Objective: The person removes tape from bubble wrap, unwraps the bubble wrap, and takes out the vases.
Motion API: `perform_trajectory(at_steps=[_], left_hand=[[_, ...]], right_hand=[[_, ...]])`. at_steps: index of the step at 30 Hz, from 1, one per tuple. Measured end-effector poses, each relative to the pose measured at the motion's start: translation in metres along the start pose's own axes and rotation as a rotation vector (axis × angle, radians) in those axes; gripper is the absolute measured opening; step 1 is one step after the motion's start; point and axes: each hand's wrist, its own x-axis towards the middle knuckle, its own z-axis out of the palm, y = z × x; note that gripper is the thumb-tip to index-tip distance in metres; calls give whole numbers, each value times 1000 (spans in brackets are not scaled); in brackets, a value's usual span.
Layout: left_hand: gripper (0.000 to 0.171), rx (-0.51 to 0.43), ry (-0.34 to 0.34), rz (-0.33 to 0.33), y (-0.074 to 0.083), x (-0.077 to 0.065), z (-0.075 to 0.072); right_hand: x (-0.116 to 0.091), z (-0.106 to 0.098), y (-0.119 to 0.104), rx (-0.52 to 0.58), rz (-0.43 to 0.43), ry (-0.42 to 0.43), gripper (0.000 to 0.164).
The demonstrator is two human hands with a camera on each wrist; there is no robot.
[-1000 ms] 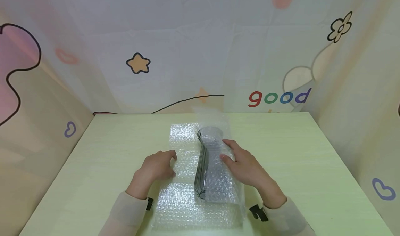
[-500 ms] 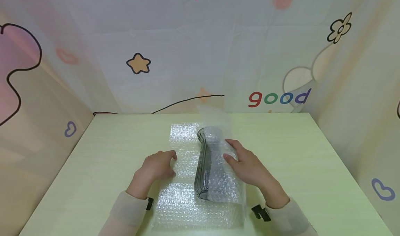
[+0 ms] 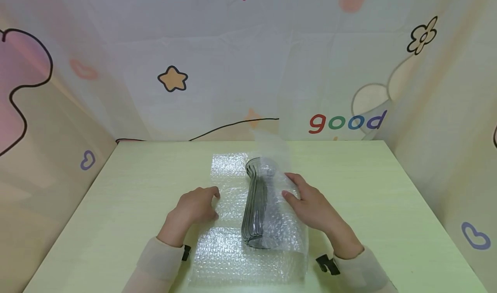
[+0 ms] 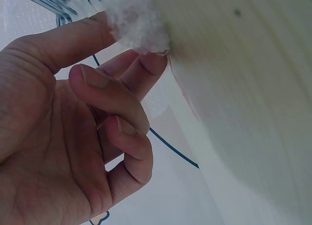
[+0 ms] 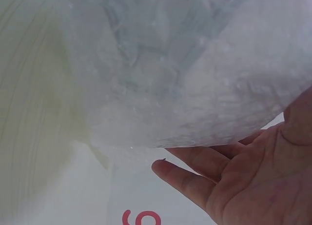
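A clear ribbed glass vase (image 3: 254, 209) lies on its side on a sheet of bubble wrap (image 3: 223, 252), its flared end at the far side. A flap of the wrap covers the vase's right part. My right hand (image 3: 310, 202) grips this flap, thumb on top; in the right wrist view, my right hand (image 5: 253, 186) has its fingers behind the bubble wrap (image 5: 204, 108). My left hand (image 3: 196, 204) holds the sheet's left edge. Thumb and fingertips of the left hand (image 4: 83, 122) meet the bubble wrap (image 4: 136, 25) in the left wrist view; other fingers curl loosely.
The pale green tabletop (image 3: 128, 189) spreads around the wrap. A printed curtain (image 3: 233, 60) stands behind the table and along both sides. The far end of the wrap (image 3: 272, 146) rises against the back curtain. Both sleeves carry dark clips near the wrists.
My right hand has moved slightly right, drawing the bubble wrap flap with it, so more of the glass vase shows. The left hand stays in place.
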Motion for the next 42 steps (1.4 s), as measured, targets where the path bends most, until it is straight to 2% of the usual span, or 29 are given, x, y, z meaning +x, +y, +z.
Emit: perform_trajectory(at_steps=[42], left_hand=[[53, -4, -5, -8, 1, -1, -1]], right_hand=[[-4, -10, 12, 21, 33, 1, 63]])
